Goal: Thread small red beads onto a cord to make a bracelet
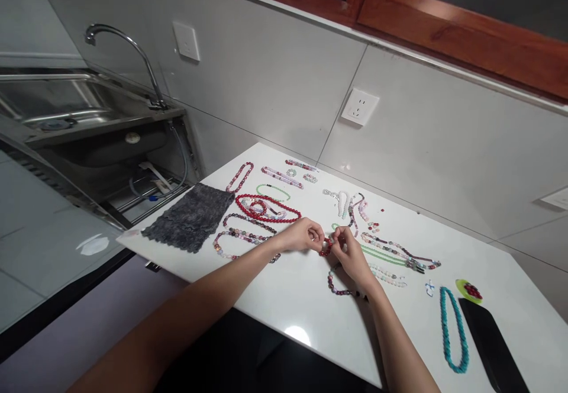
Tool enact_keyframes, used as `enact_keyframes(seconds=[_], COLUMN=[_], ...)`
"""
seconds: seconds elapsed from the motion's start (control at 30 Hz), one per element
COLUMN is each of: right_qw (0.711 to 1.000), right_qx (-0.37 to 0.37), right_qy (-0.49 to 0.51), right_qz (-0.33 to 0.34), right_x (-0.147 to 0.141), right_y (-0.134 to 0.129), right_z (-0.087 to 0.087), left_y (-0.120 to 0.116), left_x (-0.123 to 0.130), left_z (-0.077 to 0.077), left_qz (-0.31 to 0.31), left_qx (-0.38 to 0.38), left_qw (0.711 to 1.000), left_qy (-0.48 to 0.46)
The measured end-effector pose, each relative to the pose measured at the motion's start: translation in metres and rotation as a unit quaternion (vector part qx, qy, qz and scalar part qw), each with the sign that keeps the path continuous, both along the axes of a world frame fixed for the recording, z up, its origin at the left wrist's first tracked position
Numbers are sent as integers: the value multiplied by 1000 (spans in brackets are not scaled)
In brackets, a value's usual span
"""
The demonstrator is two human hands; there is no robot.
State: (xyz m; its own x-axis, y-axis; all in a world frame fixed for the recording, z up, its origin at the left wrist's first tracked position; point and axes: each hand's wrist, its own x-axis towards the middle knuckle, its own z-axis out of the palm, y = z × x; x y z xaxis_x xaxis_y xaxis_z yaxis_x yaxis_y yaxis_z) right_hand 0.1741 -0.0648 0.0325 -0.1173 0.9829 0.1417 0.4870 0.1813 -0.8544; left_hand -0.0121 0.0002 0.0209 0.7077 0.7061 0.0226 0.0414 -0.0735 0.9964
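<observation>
Above the glossy white tabletop [302,298], the left hand [300,234] and right hand [349,253] pinch a short strand of round red beads [326,249] narrowly between their fingertips, while a large loop of red beads [284,218] and other coloured strands lie spread out beyond.

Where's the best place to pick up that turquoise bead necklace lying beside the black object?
Pinch the rounded lower bend of the turquoise bead necklace, coming from the left, the side facing the right hand. The necklace lies as a long, narrow loop on the white countertop, and the black flat object sits close along its right side, leaving less room there.
</observation>
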Motion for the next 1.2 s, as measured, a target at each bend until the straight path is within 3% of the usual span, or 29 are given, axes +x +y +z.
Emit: enact_keyframes(seconds=[0.3,0.57,0.83,1.0,1.2], right_qw=[1000,999,994,995,989], right_qx=[11,33,81,90,132], right_qy=[-22,-20,-14,-12,-60], right_qz=[-12,-24,-73,-47,-14], right_x=[2,-4,1,-1,-4], right_y=[0,-2,-1,-2,-7], right_z=[0,5,2,3,4], left_y=[-1,7,-3,-4,0], left_x=[2,5,11,15,14], left_z=[-3,-7,3,-3,-9], left_qz=[-45,73,46,48,93], left_qx=[-28,38,21,16,-14], left_qw=[998,996,995,996,994], left_qy=[-24,-34,-80,-79,-56])
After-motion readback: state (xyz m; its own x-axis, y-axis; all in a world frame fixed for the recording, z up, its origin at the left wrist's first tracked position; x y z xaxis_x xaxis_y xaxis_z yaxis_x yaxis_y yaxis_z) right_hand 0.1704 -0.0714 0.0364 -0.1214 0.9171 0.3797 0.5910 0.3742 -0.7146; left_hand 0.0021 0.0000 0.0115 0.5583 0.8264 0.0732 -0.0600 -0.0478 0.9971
